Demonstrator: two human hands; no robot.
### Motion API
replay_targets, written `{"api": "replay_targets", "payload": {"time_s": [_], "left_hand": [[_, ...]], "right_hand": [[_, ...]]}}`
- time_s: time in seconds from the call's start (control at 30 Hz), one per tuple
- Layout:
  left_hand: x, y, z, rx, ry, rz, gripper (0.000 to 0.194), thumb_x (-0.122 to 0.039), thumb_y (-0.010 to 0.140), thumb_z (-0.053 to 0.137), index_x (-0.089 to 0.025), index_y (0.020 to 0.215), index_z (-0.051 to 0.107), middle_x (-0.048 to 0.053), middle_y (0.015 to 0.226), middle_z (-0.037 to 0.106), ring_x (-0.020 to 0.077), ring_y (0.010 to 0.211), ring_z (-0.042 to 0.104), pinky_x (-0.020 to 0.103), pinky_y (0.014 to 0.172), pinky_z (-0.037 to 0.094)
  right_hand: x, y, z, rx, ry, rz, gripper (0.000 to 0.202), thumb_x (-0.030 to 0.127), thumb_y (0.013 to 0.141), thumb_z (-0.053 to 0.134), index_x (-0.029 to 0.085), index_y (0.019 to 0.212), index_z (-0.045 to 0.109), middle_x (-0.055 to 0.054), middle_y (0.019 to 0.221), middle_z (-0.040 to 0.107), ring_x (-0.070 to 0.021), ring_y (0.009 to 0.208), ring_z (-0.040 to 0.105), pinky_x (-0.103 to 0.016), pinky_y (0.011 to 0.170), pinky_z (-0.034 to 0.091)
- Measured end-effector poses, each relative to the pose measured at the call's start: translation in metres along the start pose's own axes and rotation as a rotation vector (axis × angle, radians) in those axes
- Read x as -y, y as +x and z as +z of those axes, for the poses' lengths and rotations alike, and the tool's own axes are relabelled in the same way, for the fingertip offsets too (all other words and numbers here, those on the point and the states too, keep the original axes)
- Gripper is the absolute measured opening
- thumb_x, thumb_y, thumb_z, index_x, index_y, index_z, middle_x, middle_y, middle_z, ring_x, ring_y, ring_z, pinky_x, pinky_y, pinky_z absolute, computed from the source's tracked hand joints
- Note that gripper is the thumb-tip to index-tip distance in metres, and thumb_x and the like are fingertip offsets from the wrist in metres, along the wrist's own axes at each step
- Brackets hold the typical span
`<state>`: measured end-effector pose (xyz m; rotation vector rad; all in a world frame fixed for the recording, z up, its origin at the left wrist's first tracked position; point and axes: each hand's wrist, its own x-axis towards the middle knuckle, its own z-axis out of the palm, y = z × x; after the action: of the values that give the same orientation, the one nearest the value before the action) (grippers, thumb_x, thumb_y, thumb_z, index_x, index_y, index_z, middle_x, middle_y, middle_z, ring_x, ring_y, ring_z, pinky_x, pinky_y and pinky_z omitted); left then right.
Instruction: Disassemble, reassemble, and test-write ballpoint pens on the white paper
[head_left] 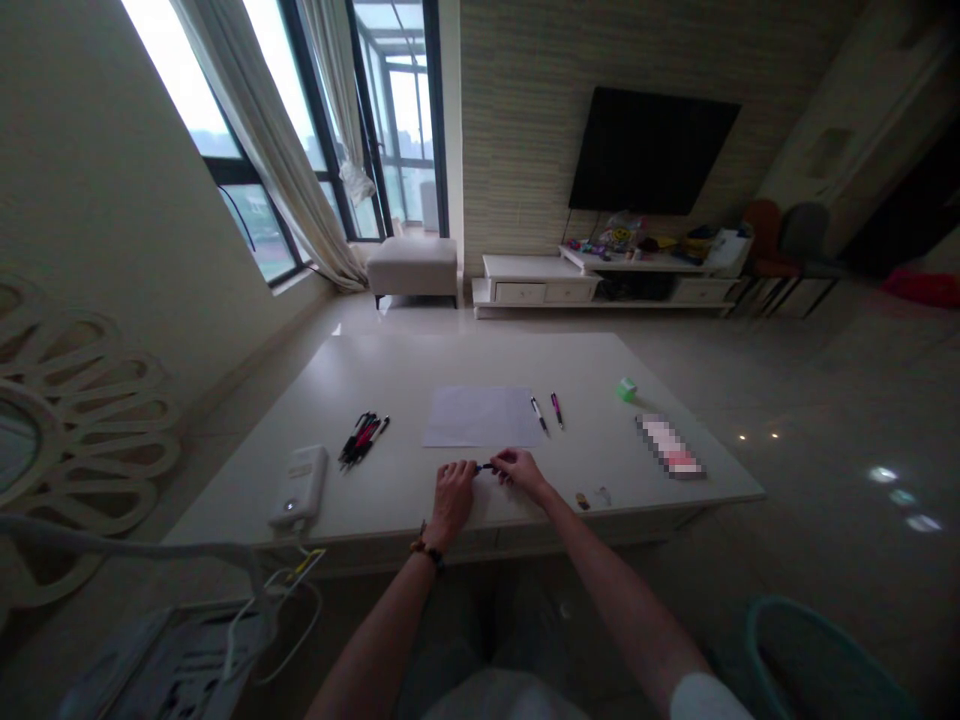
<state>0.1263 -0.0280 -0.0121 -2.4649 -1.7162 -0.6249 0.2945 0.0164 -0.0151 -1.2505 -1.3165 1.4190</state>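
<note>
Near the front edge of the white table (390,370), my left hand (454,492) is closed on one end of a dark pen (484,467). My right hand (519,470) pinches the pen's other end, with a small bluish part showing between the hands. Just beyond them lies a white sheet of paper (480,415). To its right are a white and black pen (539,415) and a pink and black pen (556,410). A pile of several pens (364,438) rests to the left.
A white box with a cable (301,485) stands at the table's left. On the right are a green block (627,389) and a blurred-out box (670,446). Small items (583,501) lie near the front edge. A teal-rimmed basket (825,625) is at lower right.
</note>
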Motion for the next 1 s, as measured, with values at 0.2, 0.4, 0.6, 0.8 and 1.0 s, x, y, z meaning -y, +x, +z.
{"api": "replay_targets", "payload": {"time_s": [0.2,0.4,0.6,0.8,1.0], "left_hand": [[0.002,0.000,0.004,0.007,-0.047,0.029,0.043,-0.003,0.080,0.037,-0.020,0.119,0.042,0.005,0.100,0.054,0.0177,0.088,0.048,0.031,0.079,0.036],[-0.002,0.001,-0.001,0.017,-0.030,-0.006,0.018,-0.019,0.090,0.034,-0.021,0.101,0.048,0.003,0.090,0.053,0.0159,0.079,0.048,0.029,0.072,0.035],[-0.001,0.001,-0.001,0.030,-0.006,-0.027,0.014,-0.017,0.089,0.034,-0.020,0.091,0.048,0.003,0.085,0.053,0.0156,0.077,0.047,0.028,0.071,0.034],[-0.001,0.002,0.001,0.027,-0.011,-0.045,0.015,-0.015,0.089,0.034,-0.020,0.092,0.049,0.003,0.087,0.053,0.0157,0.077,0.047,0.029,0.071,0.033],[-0.002,0.000,0.000,0.038,0.011,-0.011,0.014,-0.015,0.088,0.036,-0.020,0.092,0.048,0.003,0.087,0.052,0.0163,0.078,0.046,0.029,0.071,0.033]], "right_hand": [[0.006,-0.001,0.001,-0.148,0.082,-0.100,0.039,0.048,0.059,0.069,0.014,0.075,0.059,0.004,0.050,0.055,-0.0069,0.038,0.044,-0.018,0.035,0.030],[0.014,-0.009,0.014,-0.072,0.145,-0.081,0.041,0.053,0.064,0.063,0.014,0.077,0.060,0.002,0.056,0.054,-0.0086,0.044,0.047,-0.019,0.038,0.032],[0.013,-0.011,-0.019,-0.230,0.217,-0.030,0.038,0.050,0.066,0.061,0.015,0.081,0.061,0.000,0.058,0.055,-0.0097,0.049,0.049,-0.020,0.042,0.033],[-0.003,-0.006,-0.046,-0.296,-0.026,-0.110,0.036,0.045,0.066,0.062,0.014,0.083,0.063,-0.006,0.072,0.064,-0.0130,0.056,0.055,-0.023,0.048,0.040],[-0.011,0.018,-0.020,-0.267,-0.317,-0.261,0.019,0.030,0.066,0.062,0.016,0.078,0.066,-0.005,0.077,0.067,-0.0175,0.072,0.061,-0.031,0.071,0.048]]}}
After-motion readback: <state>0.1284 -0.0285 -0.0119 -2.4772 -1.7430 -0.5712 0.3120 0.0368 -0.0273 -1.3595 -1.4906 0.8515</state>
